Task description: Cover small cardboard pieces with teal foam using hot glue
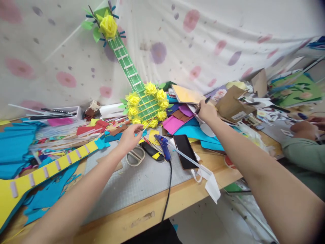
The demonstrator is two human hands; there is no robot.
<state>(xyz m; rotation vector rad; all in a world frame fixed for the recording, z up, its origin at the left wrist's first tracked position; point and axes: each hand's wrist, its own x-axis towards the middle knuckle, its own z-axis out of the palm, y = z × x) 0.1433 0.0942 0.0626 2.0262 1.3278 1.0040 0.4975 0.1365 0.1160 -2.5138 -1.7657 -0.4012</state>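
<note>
My left hand (130,137) is closed in a pinch just in front of the flowered paper guitar, and a thin pale stick (146,126) shows at its fingertips. Reaching over the paper pile at the back, my right hand (207,111) is wrapped round a dark pen (207,100). The green guitar (129,69), trimmed with yellow paper roses, leans against the draped sheet. Below my left hand are grey-handled scissors (135,156) and a black-and-yellow utility knife (152,151). Beside them lies a blue glue gun (164,146) with its cord hanging off the table.
A black phone (185,151) lies on the grey cutting mat (114,189). To the left are a yellow guitar shape (50,169) and paper scraps. Coloured sheets (177,125), a notebook (186,94) and cardboard (230,105) crowd the right. Another person's sleeve (302,154) is at far right.
</note>
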